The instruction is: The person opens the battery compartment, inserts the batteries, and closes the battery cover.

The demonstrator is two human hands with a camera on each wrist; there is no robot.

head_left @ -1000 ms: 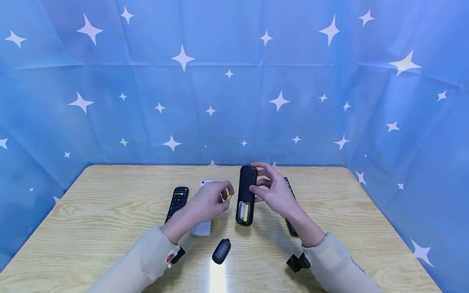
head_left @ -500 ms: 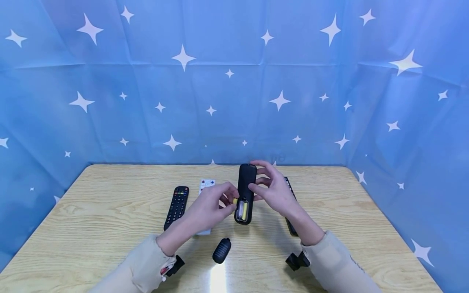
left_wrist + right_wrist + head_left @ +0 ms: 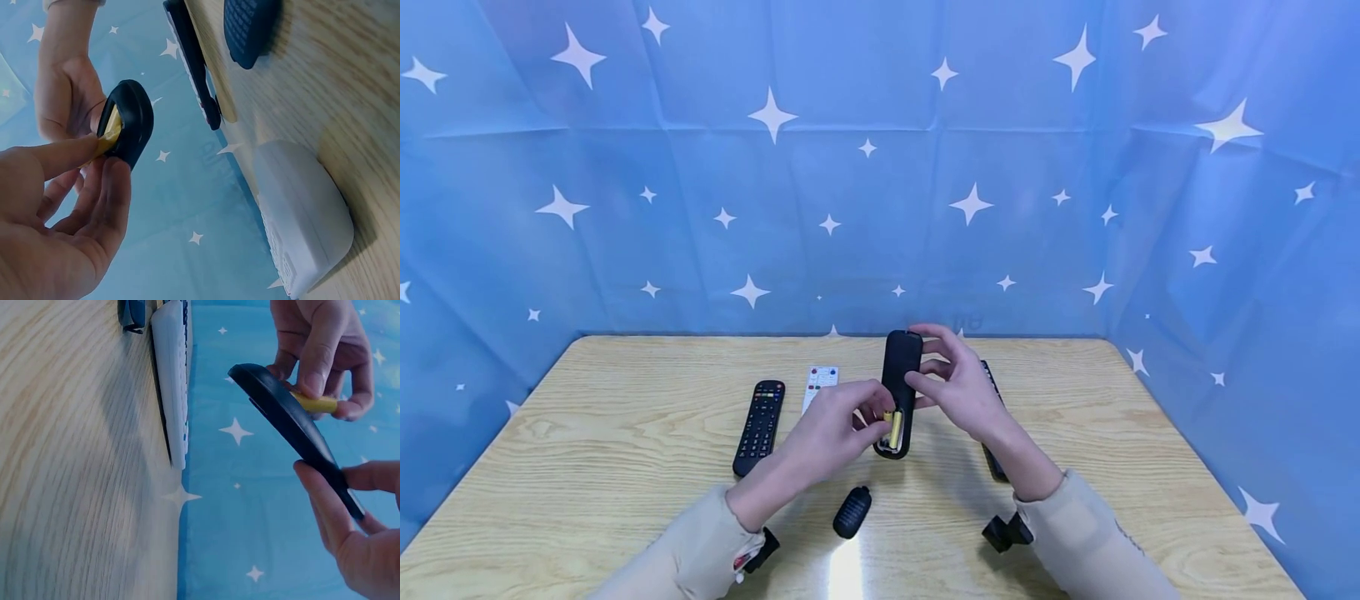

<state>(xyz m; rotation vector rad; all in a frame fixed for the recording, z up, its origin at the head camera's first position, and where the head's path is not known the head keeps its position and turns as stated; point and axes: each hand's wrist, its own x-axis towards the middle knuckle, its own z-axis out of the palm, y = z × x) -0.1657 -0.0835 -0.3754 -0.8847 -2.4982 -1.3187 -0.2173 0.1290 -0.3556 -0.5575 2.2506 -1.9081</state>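
My right hand grips a black remote control by its upper end and side, above the table. Its back faces the head view, and the battery compartment at the lower end is uncovered. One yellow battery lies in the compartment's right side. A second yellow battery is pinched between the thumb and fingers of my left hand. In the right wrist view it sticks out at an angle from the compartment; its inner end is hidden. The black battery cover lies on the table below the remote.
Left of the hands, a black remote lies buttons up on the wooden table. A white remote is partly behind my left hand. Another dark remote lies behind my right forearm. A blue star-patterned curtain hangs behind the table.
My left hand has moved right with the battery, from beside the remote to its compartment. The right hand and its remote have shifted slightly left and up.
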